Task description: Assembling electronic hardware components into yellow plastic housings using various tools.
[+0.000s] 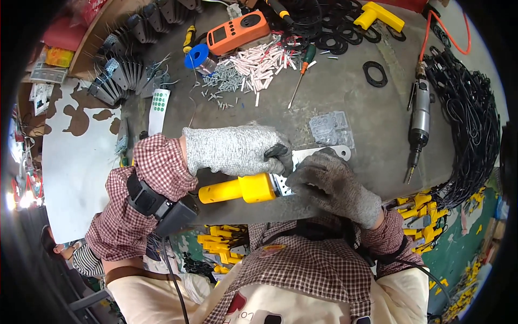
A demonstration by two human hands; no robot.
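Both my hands wear grey knit gloves with dark fingers and meet over a yellow-handled tool (258, 188) near the table's front edge. Its handle points left, and a pale metal plate (340, 152) with a round hole reaches to the right beneath my fingers. My left hand (243, 148) comes across from the left, its dark fingers curled down on the plate. From the right, my right hand (334, 186) bends over the plate with fingertips drawn together. Whatever small part those fingertips hold is hidden. A clear plastic bag (330, 128) lies just beyond.
Farther back are a screwdriver (302, 75), white sleeves (261, 65), screws (218, 81), a solder spool (199, 58) and an orange meter (237, 32). An air screwdriver (421, 116) hangs right, beside black cables (467, 102). Grey plates with wires (118, 73) stand left. Yellow tools (221, 240) lie below the table.
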